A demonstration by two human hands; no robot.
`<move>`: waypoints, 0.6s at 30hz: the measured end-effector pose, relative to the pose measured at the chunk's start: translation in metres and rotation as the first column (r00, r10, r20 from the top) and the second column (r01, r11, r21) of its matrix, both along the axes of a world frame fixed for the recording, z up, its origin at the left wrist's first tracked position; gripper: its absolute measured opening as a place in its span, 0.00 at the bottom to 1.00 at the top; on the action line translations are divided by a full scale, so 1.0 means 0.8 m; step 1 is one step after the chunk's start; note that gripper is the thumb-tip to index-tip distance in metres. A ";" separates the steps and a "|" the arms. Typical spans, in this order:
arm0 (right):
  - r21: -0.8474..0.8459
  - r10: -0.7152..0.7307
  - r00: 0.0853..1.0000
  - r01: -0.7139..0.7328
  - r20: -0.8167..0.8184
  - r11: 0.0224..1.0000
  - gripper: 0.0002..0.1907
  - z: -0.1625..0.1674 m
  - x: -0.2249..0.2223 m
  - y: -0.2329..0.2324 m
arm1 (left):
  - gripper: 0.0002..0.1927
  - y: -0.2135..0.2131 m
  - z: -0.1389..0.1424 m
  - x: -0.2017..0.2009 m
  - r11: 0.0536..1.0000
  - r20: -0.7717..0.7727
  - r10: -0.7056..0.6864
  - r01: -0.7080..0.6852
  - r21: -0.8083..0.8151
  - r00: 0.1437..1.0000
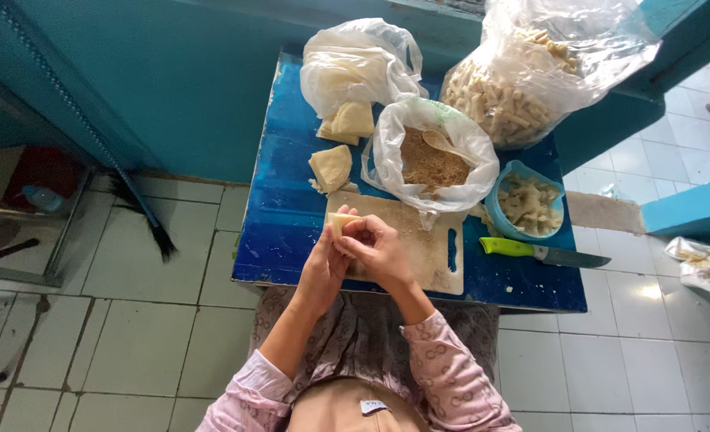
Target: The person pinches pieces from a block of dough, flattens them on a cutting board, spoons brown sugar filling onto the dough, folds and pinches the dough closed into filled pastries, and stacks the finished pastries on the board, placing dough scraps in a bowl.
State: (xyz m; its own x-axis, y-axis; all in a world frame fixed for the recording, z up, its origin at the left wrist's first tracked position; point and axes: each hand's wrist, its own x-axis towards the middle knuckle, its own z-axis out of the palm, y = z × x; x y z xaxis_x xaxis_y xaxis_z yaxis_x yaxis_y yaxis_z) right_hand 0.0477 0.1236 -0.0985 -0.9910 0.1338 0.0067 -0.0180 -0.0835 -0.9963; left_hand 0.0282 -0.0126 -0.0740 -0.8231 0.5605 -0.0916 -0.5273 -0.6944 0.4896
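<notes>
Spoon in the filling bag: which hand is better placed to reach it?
Probably the right hand: it lies nearer the spoon, while the left hand cradles the pastry wrapper from the far side.

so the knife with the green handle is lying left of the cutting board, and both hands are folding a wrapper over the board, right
Not quite. In the head view the knife lies right of the cutting board, not left. The rest holds: the left hand and right hand are folding a wrapper over the board.
</notes>
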 end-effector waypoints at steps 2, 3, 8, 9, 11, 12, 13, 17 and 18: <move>0.076 -0.040 0.997 0.045 -0.073 0.996 0.08 -0.001 0.001 0.000 | 0.30 0.001 0.000 0.000 0.991 -0.095 -0.023 0.010 -0.134 0.995; 0.004 -0.028 0.999 0.028 -0.043 1.000 0.08 -0.001 0.001 0.002 | 0.30 0.002 0.000 -0.001 0.980 -0.142 -0.037 0.008 -0.200 0.989; -0.440 0.022 0.998 0.009 0.065 0.898 0.06 -0.004 0.003 0.014 | 0.23 0.002 0.000 -0.003 0.996 -0.023 0.071 -0.072 -0.057 0.997; -0.555 0.028 0.996 0.024 0.085 0.832 0.06 -0.004 0.004 0.017 | 0.22 0.001 0.000 -0.005 0.995 0.020 0.101 -0.101 -0.012 0.995; -0.752 0.047 0.991 0.062 0.123 0.657 0.05 -0.005 0.006 0.023 | 0.20 -0.006 0.000 -0.009 0.990 0.175 0.141 -0.144 0.005 0.975; -0.779 0.021 0.993 0.078 0.117 0.622 0.05 -0.005 0.008 0.027 | 0.20 -0.009 0.001 -0.010 0.986 0.253 0.159 -0.166 0.009 0.954; -0.805 -0.004 0.994 0.093 0.112 0.586 0.05 -0.004 0.010 0.032 | 0.19 -0.014 0.001 -0.010 0.974 0.273 0.219 -0.226 -0.006 0.937; -0.620 -0.142 0.988 0.151 0.064 0.770 0.04 -0.005 0.017 0.042 | 0.14 -0.020 -0.002 -0.004 0.912 0.071 0.382 -0.363 -0.189 0.922; -0.484 -0.134 0.991 0.112 -0.011 0.868 0.04 -0.007 0.018 0.040 | 0.13 -0.017 -0.004 -0.001 0.888 -0.049 0.380 -0.379 -0.261 0.924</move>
